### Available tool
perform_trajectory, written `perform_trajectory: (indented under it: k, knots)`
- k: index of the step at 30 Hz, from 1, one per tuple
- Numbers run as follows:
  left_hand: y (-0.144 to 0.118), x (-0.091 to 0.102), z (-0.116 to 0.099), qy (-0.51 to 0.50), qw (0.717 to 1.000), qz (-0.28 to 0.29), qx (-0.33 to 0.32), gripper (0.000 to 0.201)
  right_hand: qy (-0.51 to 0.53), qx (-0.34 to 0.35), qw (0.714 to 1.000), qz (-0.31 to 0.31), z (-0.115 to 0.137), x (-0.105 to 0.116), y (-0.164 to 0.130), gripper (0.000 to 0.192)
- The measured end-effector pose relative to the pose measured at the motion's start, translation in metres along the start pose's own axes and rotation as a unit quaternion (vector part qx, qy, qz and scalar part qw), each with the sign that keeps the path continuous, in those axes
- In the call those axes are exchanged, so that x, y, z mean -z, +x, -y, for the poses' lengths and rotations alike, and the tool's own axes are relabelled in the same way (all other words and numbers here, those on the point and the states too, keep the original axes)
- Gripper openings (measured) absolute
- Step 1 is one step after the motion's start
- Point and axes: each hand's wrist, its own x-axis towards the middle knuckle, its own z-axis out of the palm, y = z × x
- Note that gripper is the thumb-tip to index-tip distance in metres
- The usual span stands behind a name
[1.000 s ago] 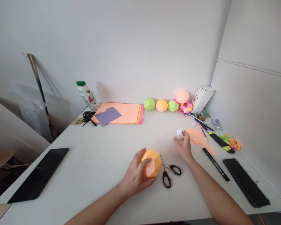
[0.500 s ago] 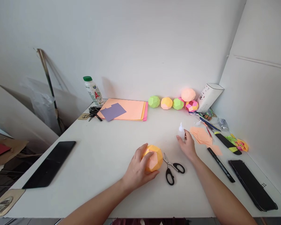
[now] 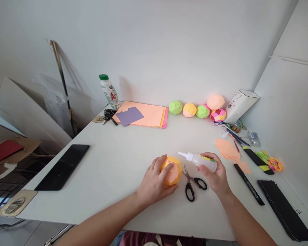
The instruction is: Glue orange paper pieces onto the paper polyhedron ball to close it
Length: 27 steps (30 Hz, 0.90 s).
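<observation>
Faceted yellow-and-peach paper ball (image 3: 173,173), in the lower middle of the frame, looks light and easily dented, so it is best cupped gently around its sides, as the curled left hand (image 3: 152,181) holds it, while the right hand (image 3: 217,177) grips a nozzled squeeze bottle (image 3: 200,160).

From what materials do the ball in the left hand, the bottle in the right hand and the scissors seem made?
The ball looks like matte paper or card: flat facets, no gloss. The bottle is probably plastic, its smooth body milky and translucent. The scissors show silvery, apparently metal blades; smooth black handles suggest plastic.
</observation>
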Motion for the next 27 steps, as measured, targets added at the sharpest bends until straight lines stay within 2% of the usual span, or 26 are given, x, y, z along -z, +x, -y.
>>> perform_trajectory:
  k: [8, 15, 22, 27]
  knots:
    - [0.001, 0.003, -0.002, 0.01, 0.999, -0.017, -0.026, 0.063, 0.026, -0.031, 0.998, 0.038, 0.003, -0.005, -0.007, 0.03]
    - [0.0, 0.004, -0.003, 0.008, 0.999, -0.022, -0.031, 0.06, 0.013, -0.025, 0.999, 0.037, 0.004, -0.006, -0.009, 0.027]
    - [-0.002, 0.001, -0.003, 0.006, 1.0, -0.007, -0.028, 0.058, -0.043, 0.081, 0.995, 0.03, 0.014, -0.013, -0.014, 0.019]
    - [0.001, 0.003, -0.005, 0.008, 0.999, -0.022, -0.037, 0.057, -0.082, 0.153, 0.983, 0.052, 0.01, -0.012, -0.018, 0.021]
